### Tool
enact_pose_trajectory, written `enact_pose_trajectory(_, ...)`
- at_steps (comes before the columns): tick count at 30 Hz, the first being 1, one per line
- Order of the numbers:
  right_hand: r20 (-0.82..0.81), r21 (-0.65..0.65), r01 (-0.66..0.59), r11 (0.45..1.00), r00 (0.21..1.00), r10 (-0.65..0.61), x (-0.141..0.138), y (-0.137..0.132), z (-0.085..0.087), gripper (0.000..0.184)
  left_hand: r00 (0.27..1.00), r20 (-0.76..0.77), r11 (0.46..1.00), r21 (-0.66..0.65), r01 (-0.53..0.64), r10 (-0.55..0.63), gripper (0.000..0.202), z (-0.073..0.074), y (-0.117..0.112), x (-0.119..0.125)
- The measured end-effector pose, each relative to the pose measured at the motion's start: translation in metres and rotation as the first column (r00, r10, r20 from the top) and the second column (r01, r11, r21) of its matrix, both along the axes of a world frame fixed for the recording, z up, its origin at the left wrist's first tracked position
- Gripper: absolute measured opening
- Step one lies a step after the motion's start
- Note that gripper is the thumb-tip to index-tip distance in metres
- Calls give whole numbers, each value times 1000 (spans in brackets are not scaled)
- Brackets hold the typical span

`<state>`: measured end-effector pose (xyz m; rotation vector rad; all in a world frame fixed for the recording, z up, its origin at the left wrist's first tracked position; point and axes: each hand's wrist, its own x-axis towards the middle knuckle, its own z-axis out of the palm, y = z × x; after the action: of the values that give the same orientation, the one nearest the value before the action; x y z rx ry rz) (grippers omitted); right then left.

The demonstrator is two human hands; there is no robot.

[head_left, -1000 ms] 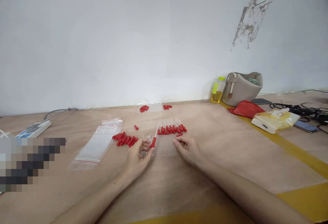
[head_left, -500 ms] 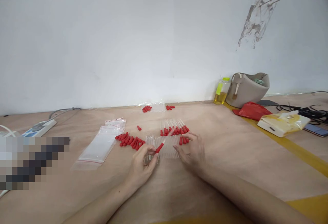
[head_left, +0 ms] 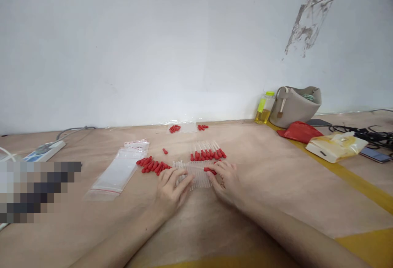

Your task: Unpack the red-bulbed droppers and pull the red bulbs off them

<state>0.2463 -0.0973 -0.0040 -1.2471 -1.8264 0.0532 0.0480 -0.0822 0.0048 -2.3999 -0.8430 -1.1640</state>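
A row of clear glass dropper tubes lies on the wooden table in front of me. My left hand rests on the row's left end with its fingers stretched over the tubes. My right hand is at the row's right end, fingers pinched on a dropper with a red bulb lying across the tubes. Beyond them lies a row of finished droppers with red bulbs. A heap of loose red bulbs lies to the left.
Clear zip bags lie left of the bulbs; another bag with red bulbs is by the wall. At right stand a yellow bottle, a grey bag, a red pouch, a tissue pack and cables. A power strip lies far left.
The red-bulbed dropper passed from my left hand to my right hand and moved right across the tubes. My left hand went from a pinch to fingers laid flat on the tubes.
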Motion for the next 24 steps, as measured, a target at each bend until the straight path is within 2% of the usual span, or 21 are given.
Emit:
enact_pose_trajectory(2,165,111,-19,994,986,0,7,0,3,17,990,-60,983,141,-120,129,26,3,4,-5)
enact_pose_trajectory(4,238,171,-65,983,971,23,9,-1,3,16,978,-122,973,181,-145,168,28,5,6,-7)
enact_pose_trajectory(7,255,213,-122,969,965,66,4,-3,-1,17,971,-216,987,144,-69,100,27,5,5,-7)
enact_pose_trajectory(11,307,247,-179,952,947,98,1,-5,-2,15,963,-268,995,98,2,25,16,2,1,-7)
enact_pose_trajectory(16,402,204,-261,944,901,162,10,-4,2,17,961,-275,995,92,37,-11,12,1,-3,-9)
enact_pose_trajectory(24,371,145,-324,935,894,252,18,-4,12,16,964,-263,991,106,76,-46,15,6,-2,-7)
